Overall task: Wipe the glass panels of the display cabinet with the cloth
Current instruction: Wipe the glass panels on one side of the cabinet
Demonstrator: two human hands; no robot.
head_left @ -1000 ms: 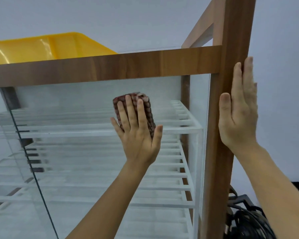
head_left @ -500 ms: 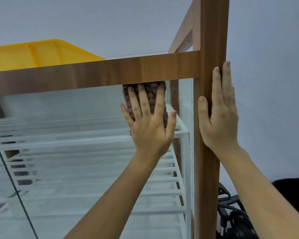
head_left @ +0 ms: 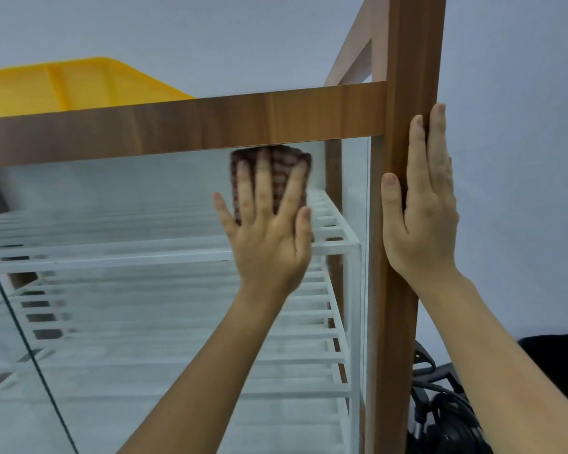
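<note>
Smooth clear glass panel [head_left: 128, 198], wood-grain frame [head_left: 210, 122] — woven checked cloth [head_left: 277, 165], glossy yellow plastic tray [head_left: 63, 83].

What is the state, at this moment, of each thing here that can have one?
cloth, folded, pressed on the glass panel just under the top rail
left hand, flat, fingers spread, pressing the cloth
right hand, flat against the wooden corner post
yellow tray, lying on top, behind the top rail

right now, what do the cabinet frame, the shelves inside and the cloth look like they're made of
The cabinet frame looks like wood or wood-look laminate: smooth satin face, brown grain streaks. The shelves are white slats, likely painted metal or plastic; unclear which. The cloth looks like soft woven fabric with a reddish-brown checked weave.
</note>
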